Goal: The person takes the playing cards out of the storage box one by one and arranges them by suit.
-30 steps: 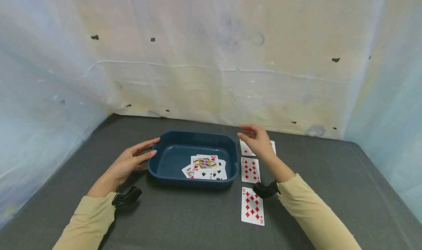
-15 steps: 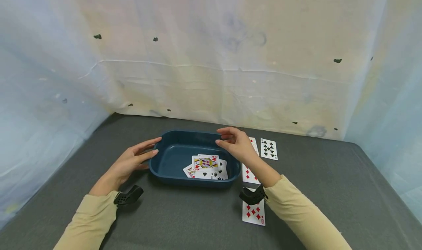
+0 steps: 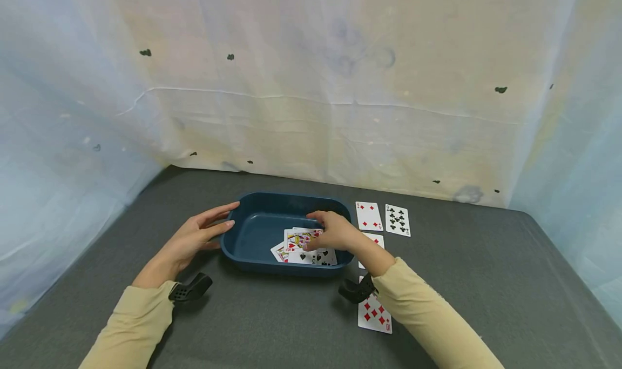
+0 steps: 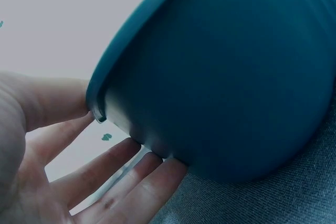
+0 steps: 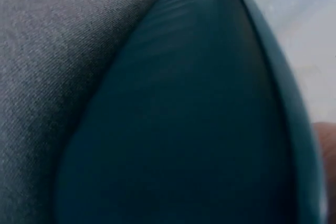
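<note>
A dark blue basin [image 3: 262, 268] stands on the grey cloth with several overlapping playing cards in its right part. On top lies a face card of hearts [image 3: 291, 242], over a spades card [image 3: 297, 257]. My right hand [image 3: 335, 232] reaches in over the basin's right rim, thumb on the face card and index finger near its far edge, spread apart; the other fingers are mostly hidden. At the left end, my left hand [image 3: 191, 236] touches the basin. The left wrist view shows the thumb at the rim and fairly straight fingers [image 4: 152, 187] against the outer wall.
Right of the basin lie a four of diamonds [image 3: 369, 216] and a clubs card [image 3: 397, 220] side by side. Nearer are another diamonds card [image 3: 376, 239] and a ten of diamonds [image 3: 374, 317], both partly behind my right arm. A pale curtain [image 3: 291, 126] hangs behind.
My right hand has moved left and down from above the cards on the cloth into the basin, onto its cards. The four of diamonds and clubs card are uncovered. My left hand stays put.
</note>
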A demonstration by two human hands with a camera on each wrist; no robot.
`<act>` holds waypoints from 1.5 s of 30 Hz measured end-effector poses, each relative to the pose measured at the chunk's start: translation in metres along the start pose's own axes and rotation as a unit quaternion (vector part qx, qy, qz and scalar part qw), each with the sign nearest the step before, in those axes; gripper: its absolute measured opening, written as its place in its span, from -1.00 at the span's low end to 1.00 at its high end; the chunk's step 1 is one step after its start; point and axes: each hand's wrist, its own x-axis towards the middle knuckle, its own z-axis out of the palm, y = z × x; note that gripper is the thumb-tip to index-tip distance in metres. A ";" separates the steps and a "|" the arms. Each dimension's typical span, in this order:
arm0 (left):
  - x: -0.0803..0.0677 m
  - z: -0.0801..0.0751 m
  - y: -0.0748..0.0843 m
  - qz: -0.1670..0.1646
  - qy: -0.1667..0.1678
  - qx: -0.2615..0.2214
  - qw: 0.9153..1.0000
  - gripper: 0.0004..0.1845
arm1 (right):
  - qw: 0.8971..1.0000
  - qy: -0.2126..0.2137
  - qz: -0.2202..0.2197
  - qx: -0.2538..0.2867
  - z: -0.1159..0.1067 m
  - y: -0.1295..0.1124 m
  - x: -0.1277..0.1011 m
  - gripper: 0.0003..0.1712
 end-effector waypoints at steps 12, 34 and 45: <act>0.002 0.001 0.000 -0.004 0.004 -0.004 1.000 -0.31 | 0.980 -0.050 0.036 -0.189 0.010 -0.008 0.004 0.01; 0.004 0.001 -0.002 -0.017 0.009 -0.015 1.000 -0.34 | 0.991 -0.029 -0.043 0.123 0.011 0.003 0.017 -0.47; 0.005 0.002 -0.001 -0.019 0.011 -0.012 1.000 -0.35 | 0.994 -0.044 -0.073 -0.073 0.009 0.003 0.006 -0.24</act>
